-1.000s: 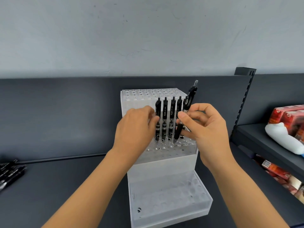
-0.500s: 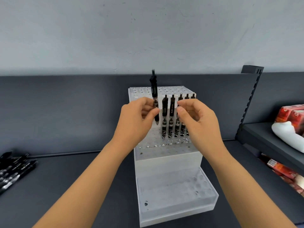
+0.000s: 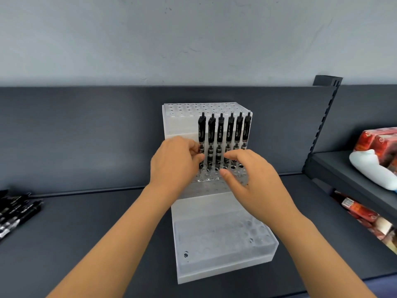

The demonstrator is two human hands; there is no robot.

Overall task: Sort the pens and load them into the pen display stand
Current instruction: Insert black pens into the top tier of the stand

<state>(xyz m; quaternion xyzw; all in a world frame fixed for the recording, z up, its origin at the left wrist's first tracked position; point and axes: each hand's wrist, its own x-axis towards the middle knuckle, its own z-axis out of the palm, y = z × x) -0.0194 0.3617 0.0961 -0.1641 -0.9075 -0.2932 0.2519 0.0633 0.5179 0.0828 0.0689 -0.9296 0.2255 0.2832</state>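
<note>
A clear acrylic stepped pen display stand (image 3: 223, 239) sits on the dark shelf in front of me. Several black pens (image 3: 229, 132) stand upright in a row in its middle tier. My left hand (image 3: 174, 164) pinches the lower barrel of the leftmost pen (image 3: 201, 131), which stands in its hole. My right hand (image 3: 249, 179) hovers in front of the row with loosely curled fingers and thumb, holding nothing. A heap of loose black pens (image 3: 15, 211) lies at the far left of the shelf.
A dark back panel runs behind the stand. A slotted upright post (image 3: 322, 121) divides off a neighbouring shelf (image 3: 352, 181) at the right, which carries red packages (image 3: 378, 143) and a white bag (image 3: 373, 171). More red packs (image 3: 363, 214) lie below it.
My left hand lowered the raised pen into a hole at the left end of the row. My right hand let go of the right-side pens and dropped lower in front.
</note>
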